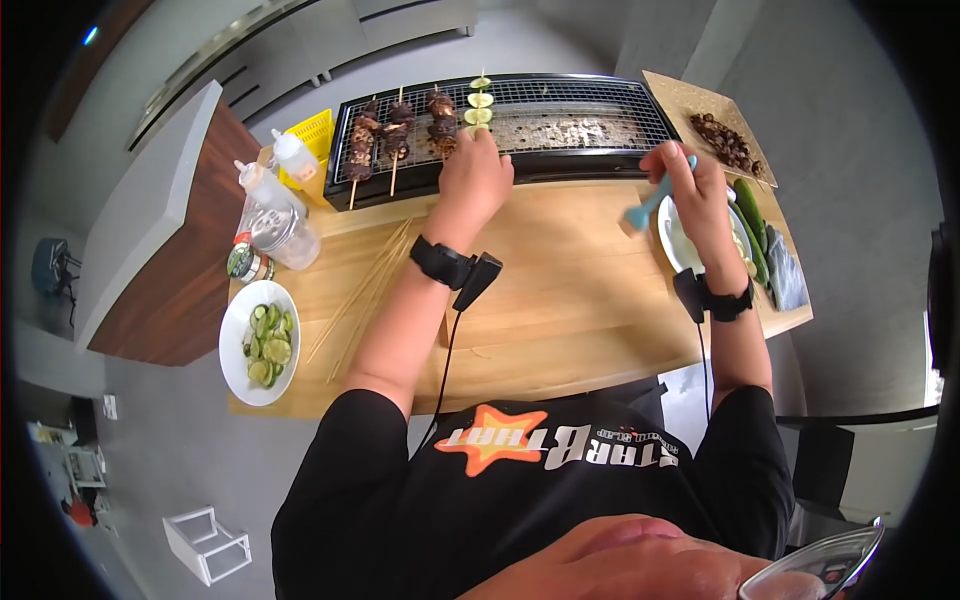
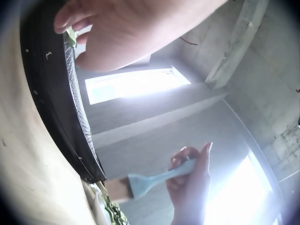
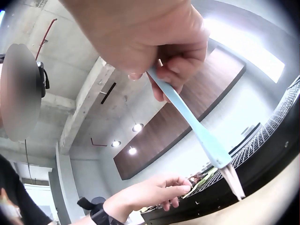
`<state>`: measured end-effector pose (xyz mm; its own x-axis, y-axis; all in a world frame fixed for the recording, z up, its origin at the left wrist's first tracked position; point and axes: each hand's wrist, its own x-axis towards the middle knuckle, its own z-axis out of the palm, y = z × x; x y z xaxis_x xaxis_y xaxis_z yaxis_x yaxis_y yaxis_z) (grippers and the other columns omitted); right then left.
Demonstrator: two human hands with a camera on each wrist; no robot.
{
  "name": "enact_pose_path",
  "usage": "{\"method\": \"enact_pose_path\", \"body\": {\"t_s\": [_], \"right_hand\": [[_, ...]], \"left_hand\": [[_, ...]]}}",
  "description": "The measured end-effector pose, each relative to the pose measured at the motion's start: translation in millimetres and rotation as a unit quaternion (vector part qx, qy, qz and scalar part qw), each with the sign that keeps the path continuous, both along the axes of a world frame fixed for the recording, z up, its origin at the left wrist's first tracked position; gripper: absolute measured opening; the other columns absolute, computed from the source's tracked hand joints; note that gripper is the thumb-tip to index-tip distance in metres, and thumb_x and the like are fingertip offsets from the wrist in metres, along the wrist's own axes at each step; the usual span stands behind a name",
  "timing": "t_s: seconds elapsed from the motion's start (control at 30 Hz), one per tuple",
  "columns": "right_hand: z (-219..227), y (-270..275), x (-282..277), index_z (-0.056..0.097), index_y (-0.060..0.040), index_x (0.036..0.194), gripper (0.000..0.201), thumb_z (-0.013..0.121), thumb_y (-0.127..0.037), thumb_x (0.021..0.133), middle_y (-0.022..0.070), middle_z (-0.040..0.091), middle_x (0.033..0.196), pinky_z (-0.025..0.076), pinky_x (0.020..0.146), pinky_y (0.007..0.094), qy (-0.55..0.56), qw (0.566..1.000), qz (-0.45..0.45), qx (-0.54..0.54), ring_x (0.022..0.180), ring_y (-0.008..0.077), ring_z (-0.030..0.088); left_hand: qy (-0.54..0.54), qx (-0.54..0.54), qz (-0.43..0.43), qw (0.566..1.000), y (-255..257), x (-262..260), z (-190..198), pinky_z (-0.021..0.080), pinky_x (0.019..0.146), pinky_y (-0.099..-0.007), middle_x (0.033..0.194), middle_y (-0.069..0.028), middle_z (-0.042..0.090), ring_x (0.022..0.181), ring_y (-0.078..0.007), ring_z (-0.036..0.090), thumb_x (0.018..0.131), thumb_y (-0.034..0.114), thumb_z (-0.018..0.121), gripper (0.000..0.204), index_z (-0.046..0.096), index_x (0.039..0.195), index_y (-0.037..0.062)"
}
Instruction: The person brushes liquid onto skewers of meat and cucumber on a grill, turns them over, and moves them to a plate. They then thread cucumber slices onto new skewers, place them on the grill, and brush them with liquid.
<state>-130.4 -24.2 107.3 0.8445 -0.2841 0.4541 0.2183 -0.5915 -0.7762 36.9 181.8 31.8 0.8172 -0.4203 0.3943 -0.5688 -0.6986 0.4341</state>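
Note:
At the near edge of the grill, my left hand pinches the near end of a skewer of cucumber slices, which lies across the mesh. Its fingers hide that end from above; the right wrist view shows thumb and fingertips meeting there. Left of it, several skewers of browned meat lie on the mesh, sticks poking over the front. My right hand grips a light-blue basting brush by its handle. The pale bristles point down and left, above the table by the grill's right front corner.
A white bowl of sliced cucumber stands at left, near loose bamboo sticks. Squeeze bottles, a shaker jar and a yellow basket crowd the left back. At right are a white plate, whole cucumbers and meat chunks.

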Motion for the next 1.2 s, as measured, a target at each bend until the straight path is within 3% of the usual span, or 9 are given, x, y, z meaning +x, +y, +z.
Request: {"method": "enact_pose_path", "body": {"t_s": [0.13, 0.23, 0.3, 0.43, 0.5, 0.8, 0.93, 1.07, 1.2], "right_hand": [[-2.8, 10.1, 49.5, 0.065, -0.0022, 0.086, 0.035, 0.051, -0.031, 0.098, -0.0013, 0.061, 0.074, 0.044, 0.058, 0.0173, -0.028, 0.989, 0.026, 0.144, 0.063, 0.0052, 0.055], [-23.7, 15.6, 102.8, 0.065, -0.0022, 0.099, 0.021, 0.056, -0.021, 0.096, 0.0, 0.063, 0.078, 0.044, 0.058, 0.0189, -0.116, 0.989, 0.062, 0.066, 0.063, 0.0043, 0.055], [-23.8, 29.6, 119.0, 0.064, -0.0013, 0.104, 0.018, 0.059, -0.016, 0.094, 0.0014, 0.065, 0.082, 0.046, 0.06, 0.021, -0.03, 0.997, 0.068, 0.038, 0.066, 0.0059, 0.057], [-55.5, 39.9, 175.7, 0.063, -0.0013, 0.106, 0.019, 0.062, -0.012, 0.09, 0.0081, 0.068, 0.086, 0.048, 0.061, 0.0276, -0.137, 0.981, 0.132, -0.05, 0.064, 0.0109, 0.058], [-61.7, 39.2, 186.9, 0.063, -0.0014, 0.104, 0.019, 0.061, -0.013, 0.09, 0.0094, 0.068, 0.086, 0.048, 0.062, 0.0279, -0.056, 0.984, 0.143, -0.092, 0.065, 0.0122, 0.058], [-38.3, 52.2, 157.2, 0.062, 0.0012, 0.097, 0.014, 0.055, -0.007, 0.088, 0.0048, 0.066, 0.091, 0.046, 0.064, 0.0227, 0.044, 0.987, 0.143, -0.059, 0.073, 0.0072, 0.054], [-38.3, 55.1, 142.4, 0.062, 0.0023, 0.097, 0.016, 0.053, -0.005, 0.087, 0.0061, 0.066, 0.094, 0.048, 0.069, 0.0252, -0.022, 0.987, 0.158, 0.008, 0.084, 0.0087, 0.056], [-33.7, 60.0, 126.6, 0.064, 0.0012, 0.095, 0.017, 0.054, -0.004, 0.083, 0.0086, 0.068, 0.091, 0.051, 0.073, 0.0289, 0.036, 0.98, 0.184, -0.071, 0.084, 0.0139, 0.062], [-29.1, 53.5, 111.2, 0.064, 0.0022, 0.097, 0.016, 0.053, -0.002, 0.085, 0.0068, 0.067, 0.096, 0.048, 0.068, 0.0247, -0.072, 0.986, 0.149, 0.001, 0.078, 0.0112, 0.058]], "left_hand": [[0.056, 0.045, -0.012, 0.997, -0.4, -9.5, 2.5, 0.052, 0.079, -0.0474, 0.104, -0.0263, 0.056, 0.09, -0.0422, 0.062, 0.085, 0.025, 0.063, 0.034, 0.057, 0.098, -0.0062], [0.055, 0.044, -0.023, 0.997, -1.4, -7.3, -2.6, 0.052, 0.078, -0.0473, 0.105, -0.0264, 0.056, 0.089, -0.0419, 0.062, 0.086, 0.025, 0.063, 0.034, 0.06, 0.098, -0.0072], [0.044, 0.042, -0.035, 0.998, -0.4, -5.7, -3.9, 0.052, 0.078, -0.0472, 0.106, -0.0262, 0.056, 0.089, -0.0413, 0.062, 0.086, 0.026, 0.062, 0.035, 0.062, 0.096, -0.0077], [0.048, 0.053, -0.029, 0.997, -0.4, -6.9, -3.0, 0.052, 0.075, -0.0466, 0.105, -0.0254, 0.058, 0.087, -0.0397, 0.063, 0.086, 0.028, 0.061, 0.034, 0.066, 0.09, -0.0051], [0.054, 0.06, -0.026, 0.996, -0.6, -6.2, -3.5, 0.052, 0.073, -0.0463, 0.104, -0.025, 0.058, 0.085, -0.039, 0.064, 0.085, 0.03, 0.061, 0.034, 0.067, 0.087, -0.0034], [0.003, 0.077, -0.02, 0.997, -0.4, -8.8, -3.7, 0.054, 0.063, -0.0396, 0.091, -0.0197, 0.062, 0.074, -0.032, 0.067, 0.082, 0.03, 0.064, 0.03, 0.069, 0.082, -0.0001], [0.001, 0.054, -0.018, 0.998, -0.9, -8.1, -5.7, 0.054, 0.067, -0.0403, 0.094, -0.0206, 0.061, 0.079, -0.0329, 0.066, 0.082, 0.03, 0.064, 0.03, 0.069, 0.082, -0.0001], [0.004, 0.022, -0.022, 1.0, -0.5, -8.6, -9.3, 0.054, 0.073, -0.0415, 0.099, -0.0228, 0.058, 0.084, -0.0344, 0.065, 0.082, 0.028, 0.064, 0.03, 0.068, 0.083, -0.0014], [0.001, -0.02, -0.028, 0.999, -1.6, -9.0, -6.5, 0.053, 0.075, -0.0432, 0.1, -0.0247, 0.056, 0.086, -0.0367, 0.063, 0.082, 0.024, 0.065, 0.027, 0.067, 0.083, -0.0031]]}}
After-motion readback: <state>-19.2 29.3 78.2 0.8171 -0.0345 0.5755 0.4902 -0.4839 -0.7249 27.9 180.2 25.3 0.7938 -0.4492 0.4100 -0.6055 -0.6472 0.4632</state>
